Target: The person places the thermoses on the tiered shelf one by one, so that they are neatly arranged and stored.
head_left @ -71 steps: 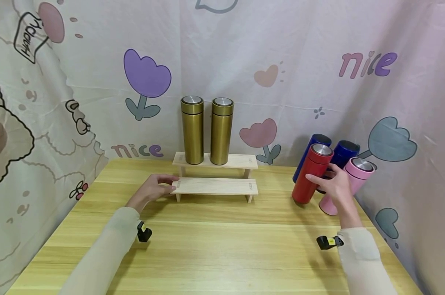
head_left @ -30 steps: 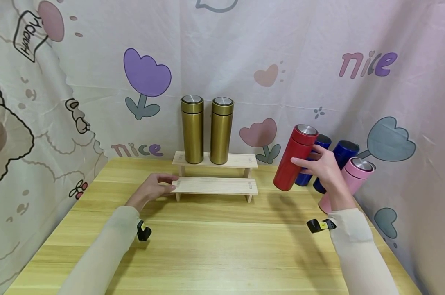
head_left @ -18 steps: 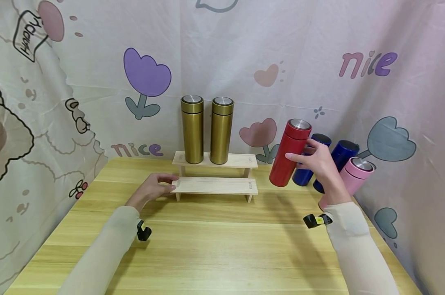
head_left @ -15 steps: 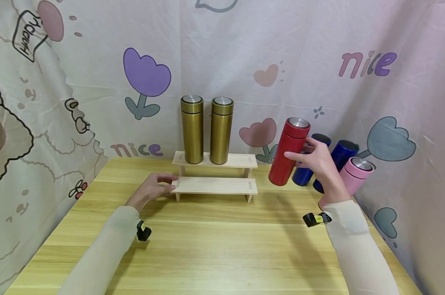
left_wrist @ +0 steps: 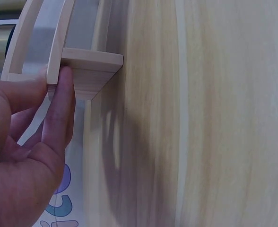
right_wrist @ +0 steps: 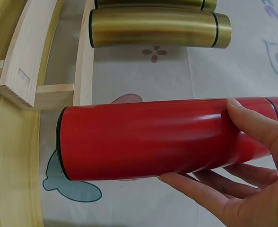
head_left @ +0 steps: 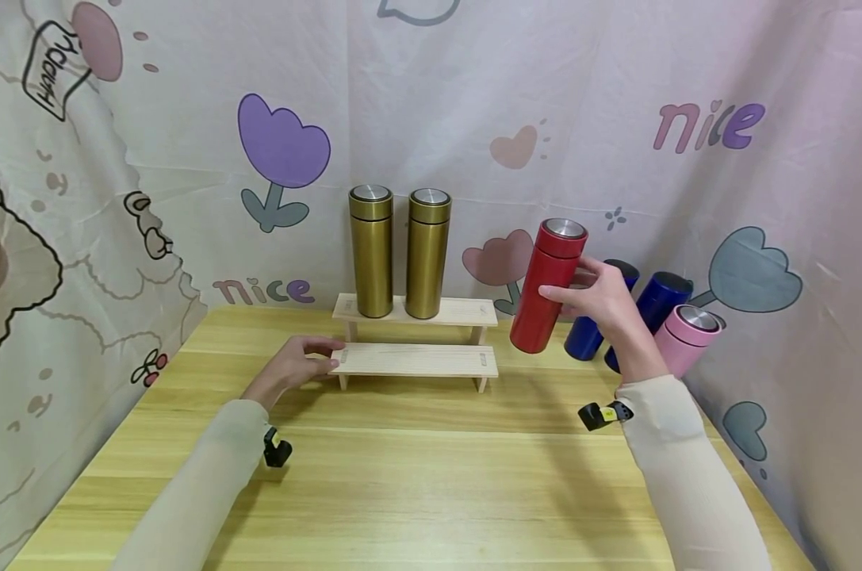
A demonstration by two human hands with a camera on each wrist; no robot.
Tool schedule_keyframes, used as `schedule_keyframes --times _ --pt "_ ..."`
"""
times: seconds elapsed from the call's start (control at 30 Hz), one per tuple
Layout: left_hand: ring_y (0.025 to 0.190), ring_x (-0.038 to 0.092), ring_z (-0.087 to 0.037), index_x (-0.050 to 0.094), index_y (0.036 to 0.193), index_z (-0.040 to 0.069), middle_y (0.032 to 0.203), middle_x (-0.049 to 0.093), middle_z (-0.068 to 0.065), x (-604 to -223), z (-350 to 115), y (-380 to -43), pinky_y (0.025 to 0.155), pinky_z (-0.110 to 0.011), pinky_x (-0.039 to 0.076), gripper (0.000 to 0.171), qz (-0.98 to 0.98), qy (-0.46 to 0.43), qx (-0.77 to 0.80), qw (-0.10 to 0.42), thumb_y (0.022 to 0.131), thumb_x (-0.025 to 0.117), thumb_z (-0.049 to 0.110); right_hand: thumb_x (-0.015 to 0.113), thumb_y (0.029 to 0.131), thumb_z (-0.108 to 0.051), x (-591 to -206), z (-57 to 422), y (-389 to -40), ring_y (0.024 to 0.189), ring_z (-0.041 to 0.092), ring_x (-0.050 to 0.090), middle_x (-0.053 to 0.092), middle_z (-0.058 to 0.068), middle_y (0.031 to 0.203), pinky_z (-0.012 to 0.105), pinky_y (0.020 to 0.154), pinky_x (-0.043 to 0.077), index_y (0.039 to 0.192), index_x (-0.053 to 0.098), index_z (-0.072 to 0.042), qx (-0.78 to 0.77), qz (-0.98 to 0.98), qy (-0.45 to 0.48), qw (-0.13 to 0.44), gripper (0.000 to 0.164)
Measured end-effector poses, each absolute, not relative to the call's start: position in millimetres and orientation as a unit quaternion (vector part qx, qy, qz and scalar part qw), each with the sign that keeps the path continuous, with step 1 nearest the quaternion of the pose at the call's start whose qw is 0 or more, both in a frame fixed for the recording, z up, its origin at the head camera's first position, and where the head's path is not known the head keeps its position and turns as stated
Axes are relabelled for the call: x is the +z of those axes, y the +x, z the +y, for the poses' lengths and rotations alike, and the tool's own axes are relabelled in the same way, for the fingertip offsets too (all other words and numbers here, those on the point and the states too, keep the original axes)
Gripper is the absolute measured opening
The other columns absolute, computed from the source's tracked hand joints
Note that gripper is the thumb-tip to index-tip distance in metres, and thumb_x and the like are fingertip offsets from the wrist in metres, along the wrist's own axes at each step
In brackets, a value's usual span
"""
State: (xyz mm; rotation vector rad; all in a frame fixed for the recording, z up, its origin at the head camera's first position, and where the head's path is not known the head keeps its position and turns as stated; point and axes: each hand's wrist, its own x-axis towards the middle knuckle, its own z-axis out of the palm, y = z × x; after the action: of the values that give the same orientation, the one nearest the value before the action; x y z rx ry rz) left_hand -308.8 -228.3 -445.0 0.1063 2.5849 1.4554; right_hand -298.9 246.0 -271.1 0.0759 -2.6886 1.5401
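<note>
My right hand [head_left: 602, 297] grips a red thermos bottle [head_left: 548, 285] by its upper half, thumb on the near side and fingers round the back. The bottle leans slightly, its silver-topped lid up, in the air right of a two-tier wooden stand [head_left: 416, 361]. In the right wrist view the red thermos [right_wrist: 162, 139] fills the middle, its dark base toward the stand. My left hand [head_left: 295, 369] pinches the left end of the stand's lower shelf; the left wrist view shows thumb above and fingers beneath the board [left_wrist: 56, 52]. Two gold thermos bottles [head_left: 373, 262] stand upright on the upper shelf.
At the right of the wooden table [head_left: 416, 492] stand two blue thermos bottles [head_left: 662, 297] and pink ones [head_left: 687, 337], partly hidden behind my right hand and wrist. A printed cloth [head_left: 416, 103] hangs close behind the stand.
My right hand has lifted the red thermos from beside the blue and pink bottles and carried it left and up toward the stand. My left hand has stayed on the lower shelf.
</note>
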Motion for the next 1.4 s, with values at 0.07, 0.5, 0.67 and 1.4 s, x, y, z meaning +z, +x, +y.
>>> schedule_keyframes --times 0.07,0.5,0.67,1.4 --pt "0.127 0.055 -0.031 0.065 0.140 0.011 0.145 0.058 -0.020 -444.8 -228.3 -308.6 0.102 -0.036 0.054 0.043 0.868 0.035 0.488 0.087 0.097 0.071 0.018 0.078 0.092 -0.036 -270.0 243.8 -299.7 0.140 0.041 0.051 0.048 0.021 0.156 0.055 0.102 0.055 0.162 0.031 -0.012 0.497 -0.867 0.022 0.020 0.088" --pt "0.131 0.053 -0.034 0.066 0.138 0.010 0.145 0.058 -0.021 -446.4 -228.3 -310.0 0.104 -0.040 0.053 0.042 0.873 0.039 0.480 0.080 0.097 0.071 0.017 0.080 0.091 -0.033 -266.3 225.3 -310.6 0.136 0.040 0.055 0.049 0.020 0.156 0.051 0.096 0.059 0.161 0.031 -0.011 0.510 -0.860 0.026 0.015 0.088" --pt "0.133 0.051 -0.036 0.066 0.138 0.009 0.145 0.058 -0.022 -446.7 -228.8 -310.3 0.108 -0.046 0.050 0.041 0.874 0.044 0.478 0.076 0.098 0.070 0.016 0.081 0.090 -0.032 -264.3 216.9 -315.3 0.135 0.040 0.056 0.049 0.020 0.155 0.053 0.099 0.057 0.161 0.033 -0.012 0.516 -0.856 0.030 0.021 0.087" --pt "0.125 0.055 -0.031 0.066 0.138 0.008 0.144 0.057 -0.022 -444.8 -227.6 -309.5 0.098 -0.032 0.056 0.041 0.869 0.038 0.486 0.084 0.097 0.071 0.016 0.080 0.090 -0.023 -258.6 183.7 -335.1 0.132 0.037 0.058 0.055 0.020 0.148 0.057 0.101 0.056 0.155 0.041 -0.009 0.548 -0.834 0.058 0.025 0.077"
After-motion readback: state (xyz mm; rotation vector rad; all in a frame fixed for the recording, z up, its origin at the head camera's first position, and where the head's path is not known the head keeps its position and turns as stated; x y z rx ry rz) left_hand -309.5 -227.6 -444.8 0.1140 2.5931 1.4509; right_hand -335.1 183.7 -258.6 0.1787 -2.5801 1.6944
